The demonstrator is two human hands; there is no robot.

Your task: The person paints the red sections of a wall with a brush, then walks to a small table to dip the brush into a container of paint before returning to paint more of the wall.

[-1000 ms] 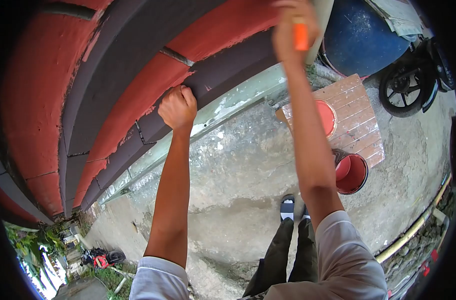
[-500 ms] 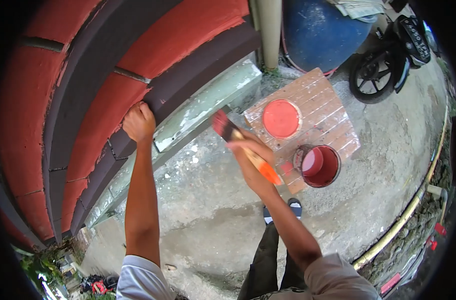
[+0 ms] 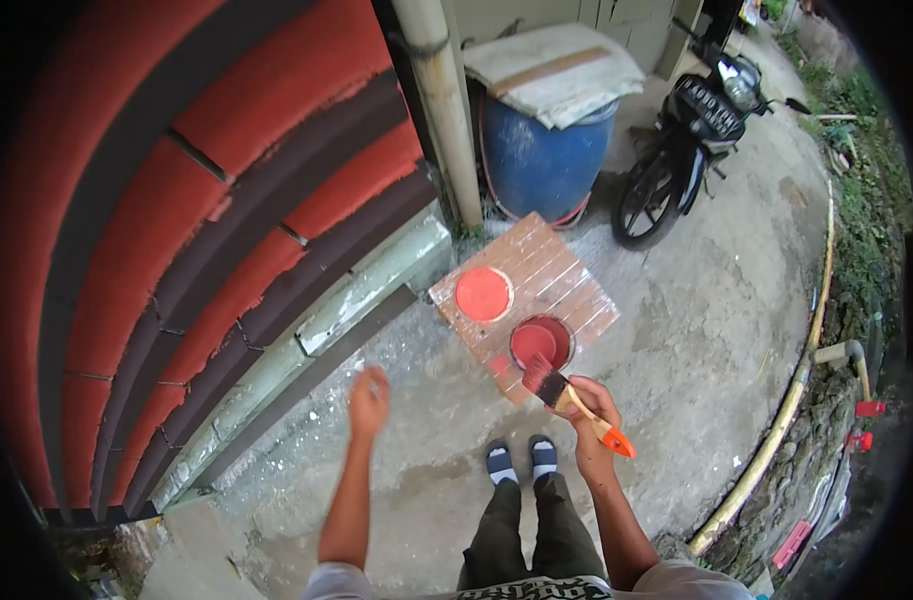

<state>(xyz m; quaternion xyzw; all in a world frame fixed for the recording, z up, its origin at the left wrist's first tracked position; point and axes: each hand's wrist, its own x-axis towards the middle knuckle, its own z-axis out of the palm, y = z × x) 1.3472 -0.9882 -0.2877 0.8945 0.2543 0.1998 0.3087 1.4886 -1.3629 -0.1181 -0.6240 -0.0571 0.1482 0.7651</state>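
My right hand (image 3: 595,410) grips a paintbrush (image 3: 574,402) by its pale wooden handle, which ends in an orange tip. Its dark bristles, red at the ends, overlap the near rim of a paint can (image 3: 571,349) that has red paint inside. Beside the can, a round lid or shallow tub covered in red (image 3: 484,294) lies on a paint-spotted wooden board (image 3: 567,285). Away to the left, my left hand (image 3: 370,402) hangs over the concrete with fingers loosely curled and nothing visible in them.
On the left rises a wall (image 3: 247,110) of red panels and dark bands, above a pale green ledge (image 3: 377,280). A post (image 3: 435,100), a covered blue barrel (image 3: 547,150) and a motorbike (image 3: 692,140) stand beyond the board. A yellowish pipe (image 3: 767,480) edges the concrete at right.
My left hand has come off the wall and back over the ground. The brush in my right hand has swung from beside the ledge to the paint can. My view has shifted and tilted up.
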